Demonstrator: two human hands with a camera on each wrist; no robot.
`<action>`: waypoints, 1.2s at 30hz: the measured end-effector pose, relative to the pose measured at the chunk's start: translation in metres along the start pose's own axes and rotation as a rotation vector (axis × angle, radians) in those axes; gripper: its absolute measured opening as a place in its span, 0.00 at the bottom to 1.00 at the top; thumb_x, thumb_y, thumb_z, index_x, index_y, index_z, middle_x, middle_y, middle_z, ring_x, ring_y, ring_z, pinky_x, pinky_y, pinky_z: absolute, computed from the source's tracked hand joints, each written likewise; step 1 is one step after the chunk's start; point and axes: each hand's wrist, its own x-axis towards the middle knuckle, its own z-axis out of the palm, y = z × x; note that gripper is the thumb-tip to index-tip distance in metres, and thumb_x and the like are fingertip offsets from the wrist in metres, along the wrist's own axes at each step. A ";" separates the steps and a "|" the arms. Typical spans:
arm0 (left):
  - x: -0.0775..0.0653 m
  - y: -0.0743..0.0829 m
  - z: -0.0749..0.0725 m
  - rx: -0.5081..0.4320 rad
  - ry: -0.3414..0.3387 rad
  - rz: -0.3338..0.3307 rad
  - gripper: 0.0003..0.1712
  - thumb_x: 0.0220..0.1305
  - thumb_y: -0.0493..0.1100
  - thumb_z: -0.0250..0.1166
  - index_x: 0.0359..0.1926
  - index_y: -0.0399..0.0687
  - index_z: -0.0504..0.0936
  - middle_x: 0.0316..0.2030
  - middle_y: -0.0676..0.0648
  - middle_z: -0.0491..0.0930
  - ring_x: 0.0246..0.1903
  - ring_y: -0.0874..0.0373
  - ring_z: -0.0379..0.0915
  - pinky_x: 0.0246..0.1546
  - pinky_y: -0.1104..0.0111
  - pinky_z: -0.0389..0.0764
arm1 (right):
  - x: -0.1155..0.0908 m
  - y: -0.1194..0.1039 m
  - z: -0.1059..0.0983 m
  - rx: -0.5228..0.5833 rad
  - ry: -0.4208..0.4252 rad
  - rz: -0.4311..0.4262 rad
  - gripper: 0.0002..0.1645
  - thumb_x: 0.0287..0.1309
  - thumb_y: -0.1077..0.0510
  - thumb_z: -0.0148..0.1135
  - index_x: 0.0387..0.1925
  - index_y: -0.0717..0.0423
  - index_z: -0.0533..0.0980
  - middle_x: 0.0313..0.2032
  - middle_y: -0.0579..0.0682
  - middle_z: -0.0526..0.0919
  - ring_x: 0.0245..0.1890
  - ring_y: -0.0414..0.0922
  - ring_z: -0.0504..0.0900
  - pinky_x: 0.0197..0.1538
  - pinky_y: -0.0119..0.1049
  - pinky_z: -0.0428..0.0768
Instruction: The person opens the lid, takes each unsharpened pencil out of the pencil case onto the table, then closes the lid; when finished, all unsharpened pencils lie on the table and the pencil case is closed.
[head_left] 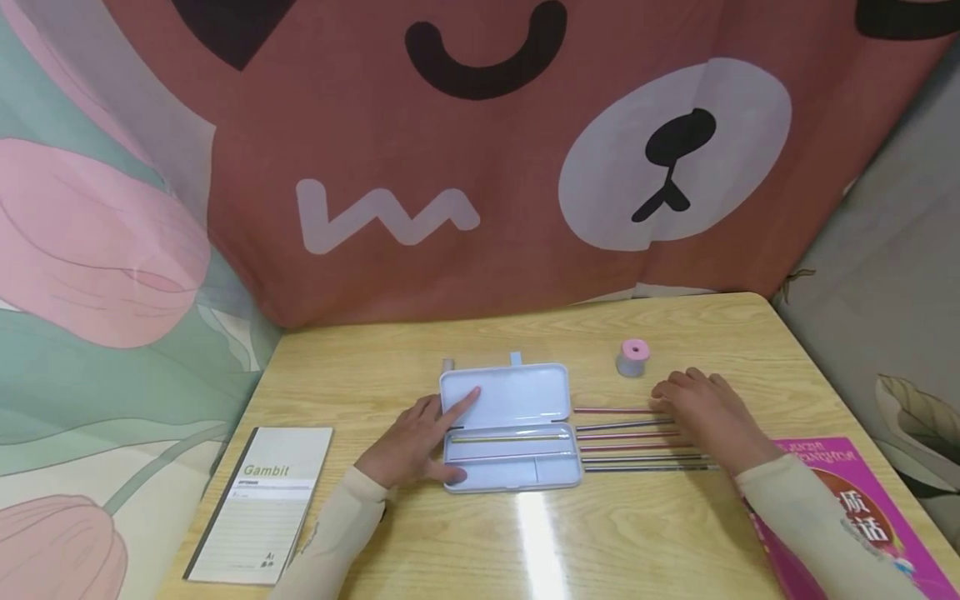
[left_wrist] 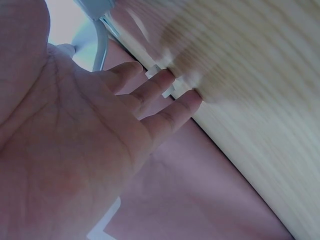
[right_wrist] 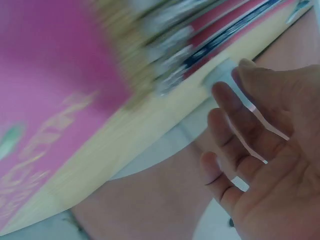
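Note:
A pale pencil case [head_left: 504, 393] lies open on the table with its lid tipped back. My left hand [head_left: 405, 443] touches its left side, the index finger straight across the lid and the thumb by the lower tray. Inside the tray lie a yellowish pencil [head_left: 517, 438] and a thinner pinkish one [head_left: 510, 456]. To the right of the case, several pencils [head_left: 630, 437] lie side by side. Over their far ends hovers my right hand [head_left: 705, 417]; in the right wrist view its fingers [right_wrist: 235, 135] are loosely bent and hold nothing.
A small pink-topped cylinder [head_left: 633, 358] stands behind the pencils. At the right edge lies a magenta book [head_left: 840, 467], partly under my right forearm. A Gambit notebook [head_left: 270, 500] lies at the left. Behind the case is a small greyish object [head_left: 447, 365], mostly hidden.

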 end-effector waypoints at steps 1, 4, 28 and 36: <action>0.000 0.000 0.000 0.005 0.002 0.003 0.71 0.58 0.60 0.85 0.91 0.54 0.51 0.60 0.40 0.74 0.64 0.44 0.69 0.66 0.46 0.74 | 0.002 -0.005 -0.001 0.004 0.021 -0.022 0.23 0.49 0.57 0.89 0.48 0.52 0.89 0.44 0.49 0.89 0.46 0.53 0.82 0.45 0.54 0.80; 0.001 0.000 0.000 0.013 0.006 0.008 0.71 0.58 0.60 0.85 0.91 0.54 0.51 0.59 0.40 0.74 0.63 0.44 0.70 0.66 0.45 0.74 | 0.009 -0.024 -0.002 -0.003 0.082 -0.084 0.17 0.55 0.57 0.86 0.46 0.51 0.89 0.42 0.47 0.89 0.44 0.51 0.83 0.42 0.48 0.79; 0.001 0.002 -0.001 0.004 -0.002 -0.004 0.71 0.58 0.60 0.85 0.91 0.55 0.50 0.60 0.39 0.74 0.65 0.42 0.69 0.68 0.42 0.73 | 0.041 -0.117 0.044 -0.029 0.162 -0.424 0.21 0.48 0.71 0.79 0.41 0.47 0.86 0.36 0.40 0.81 0.38 0.41 0.75 0.43 0.36 0.72; 0.001 -0.001 0.001 0.006 -0.003 -0.008 0.71 0.58 0.61 0.85 0.91 0.56 0.50 0.61 0.39 0.74 0.66 0.41 0.69 0.70 0.41 0.73 | 0.042 -0.121 0.049 -0.042 0.166 -0.380 0.23 0.45 0.76 0.76 0.39 0.48 0.85 0.35 0.40 0.81 0.37 0.41 0.76 0.41 0.35 0.70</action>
